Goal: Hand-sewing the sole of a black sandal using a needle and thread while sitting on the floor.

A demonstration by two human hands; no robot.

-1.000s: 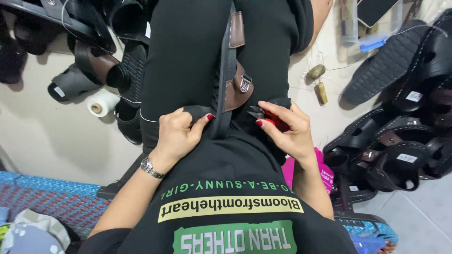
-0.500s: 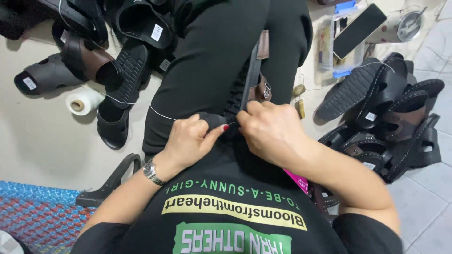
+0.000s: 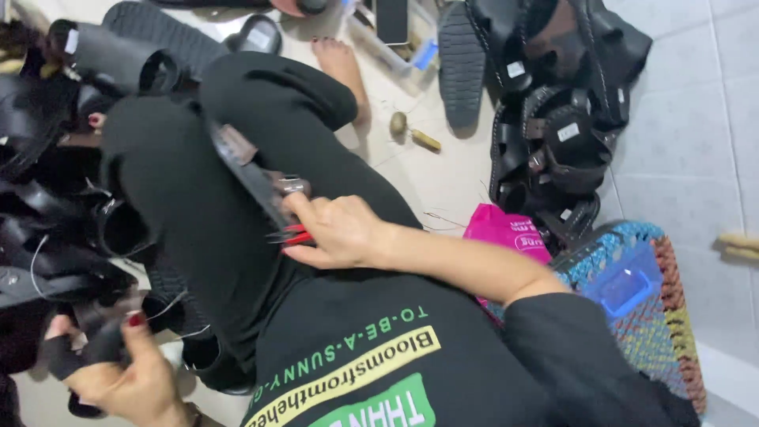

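Holding the strap (image 3: 249, 170) on your lap, your right hand (image 3: 340, 231) is clenched around a red tool (image 3: 294, 235), with the red tips poking out at 9 o'clock from your fingers. The strap is a long dark piece with a brown end and a metal buckle (image 3: 291, 187). It lies slanted across your black trouser leg (image 3: 198, 198), just above your right hand.

Your left hand (image 3: 130, 375) is down at 8 o'clock in the picture. It is grasping a black sandal piece (image 3: 87, 340), and a thin thread (image 3: 170, 304) runs near your thumb.

Watch these things:

- The red tips sit right against your leg. If your hand slips, they could poke you or nick the cloth.
- The strap only rests on your knee. I think it could slide off toward the floor (image 3: 443, 174) if you move your leg, since only your right hand is near it.
- Your two hands are well apart, so the thread could snag on the pile of black sandals (image 3: 55, 221) at 9 o'clock.
- A small brown tool (image 3: 425, 140) lies on the floor at 12 o'clock, close to your bare foot (image 3: 341, 67). You could step on it.
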